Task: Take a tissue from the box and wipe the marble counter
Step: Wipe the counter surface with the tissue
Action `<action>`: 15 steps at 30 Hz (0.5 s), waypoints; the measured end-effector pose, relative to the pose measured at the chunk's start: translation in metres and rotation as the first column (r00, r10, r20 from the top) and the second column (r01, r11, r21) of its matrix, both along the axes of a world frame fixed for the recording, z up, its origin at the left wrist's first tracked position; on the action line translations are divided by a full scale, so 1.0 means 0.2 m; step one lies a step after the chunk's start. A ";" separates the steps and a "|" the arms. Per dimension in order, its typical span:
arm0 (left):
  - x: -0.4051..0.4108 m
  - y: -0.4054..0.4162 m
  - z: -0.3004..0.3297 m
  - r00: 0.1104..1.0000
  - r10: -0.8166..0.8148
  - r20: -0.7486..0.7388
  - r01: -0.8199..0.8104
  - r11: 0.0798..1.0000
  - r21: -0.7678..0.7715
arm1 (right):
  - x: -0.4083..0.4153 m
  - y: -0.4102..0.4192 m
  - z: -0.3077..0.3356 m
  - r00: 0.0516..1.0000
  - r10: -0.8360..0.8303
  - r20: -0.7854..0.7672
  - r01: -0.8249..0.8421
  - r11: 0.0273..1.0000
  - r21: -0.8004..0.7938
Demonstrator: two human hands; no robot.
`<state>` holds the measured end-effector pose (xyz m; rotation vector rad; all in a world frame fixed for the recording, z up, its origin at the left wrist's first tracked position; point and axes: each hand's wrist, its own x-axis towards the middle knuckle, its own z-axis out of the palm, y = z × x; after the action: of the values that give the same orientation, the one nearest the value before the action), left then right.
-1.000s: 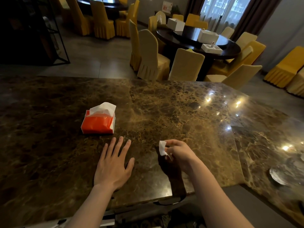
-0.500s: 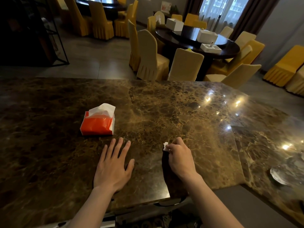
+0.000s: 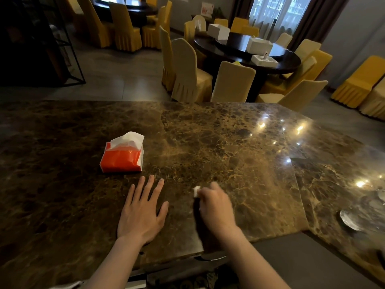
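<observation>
- The right hand (image 3: 216, 207) is curled shut over a wadded white tissue (image 3: 196, 191), knuckles up, pressing it to the marble; only a small corner of the wad peeks out on the hand's left, beside the fingertips.
- The left hand (image 3: 142, 213) lies flat on the surface (image 3: 208, 142), fingers spread and holding nothing, just left of the wiping hand.
- The tissue will handle as light, soft and limp (and likely to shred or roll if dragged hard on a damp patch), so it is best kept bunched under the fingers rather than held by one edge.
- The orange tissue box (image 3: 121, 157) sits ahead of the left hand, apart from it, with a fresh sheet (image 3: 128, 139) standing out of the top; that sheet should come away with a light pinch at its upper fold, though the box looks light enough to lift with it.
- The surface is dark brown veined marble, polished and reflecting ceiling lights to the far right of the right hand; it looks slick.
- Beyond it is a dim dining room: round dark tables (image 3: 250, 51) ringed with yellow-covered chairs (image 3: 187, 69), and curtained windows at the back.
</observation>
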<state>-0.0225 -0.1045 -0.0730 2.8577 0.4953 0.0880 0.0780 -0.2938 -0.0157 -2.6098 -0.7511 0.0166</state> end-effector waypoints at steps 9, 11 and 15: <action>0.01 -0.01 0.00 1.000 0.008 -0.023 -0.008 1.000 0.017 | -0.18 0.18 -0.01 0.999 0.030 -0.040 -0.027 0.996 0.090; 0.01 0.00 0.00 1.000 0.006 -0.027 -0.005 1.000 0.026 | -0.20 0.17 -0.01 0.992 0.124 -0.038 -0.120 0.988 0.101; 0.00 0.00 -0.01 1.000 0.001 -0.010 -0.001 1.000 0.005 | 0.03 -0.01 0.02 0.996 -0.084 -0.032 0.084 0.996 -0.003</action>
<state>-0.0224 -0.1036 -0.0746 2.8638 0.4996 0.0750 0.0831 -0.2966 -0.0120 -2.6343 -0.6304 0.0345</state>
